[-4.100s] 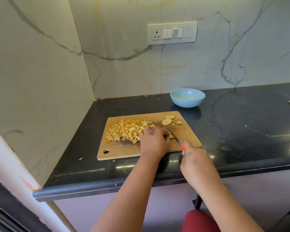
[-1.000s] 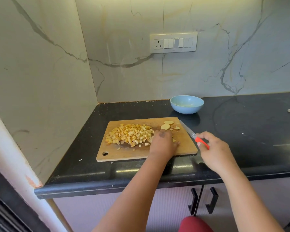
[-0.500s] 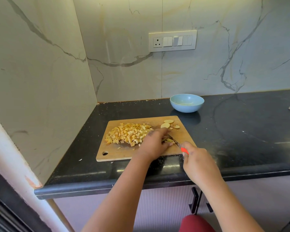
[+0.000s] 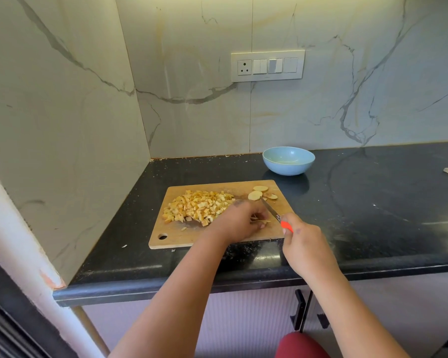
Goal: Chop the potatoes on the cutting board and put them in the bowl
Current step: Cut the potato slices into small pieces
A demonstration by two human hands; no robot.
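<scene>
My left hand [image 4: 239,220] sits curled over a few potato strips [image 4: 263,221] near the front of the cutting board [image 4: 189,236], pinning them so they don't skate under the blade. My right hand [image 4: 304,244] is wrapped round the orange handle of the knife [image 4: 276,214], just right of the left; the blade runs up and away from it, tip angled toward the far left, close to the whole slices [image 4: 256,195] waiting just beyond the left hand's fingers. The knife's long axis is diagonal across the board, crossing the strips, which I judge suits dicing them.

The diced heap [image 4: 199,206] lies left of my left hand, pushed aside, I judge, to keep the cutting patch free. The bowl [image 4: 289,161] stands on the dark surface [image 4: 373,202] beyond both hands, off the board's far right corner, with no potato visible in it. Transfer not yet begun.
</scene>
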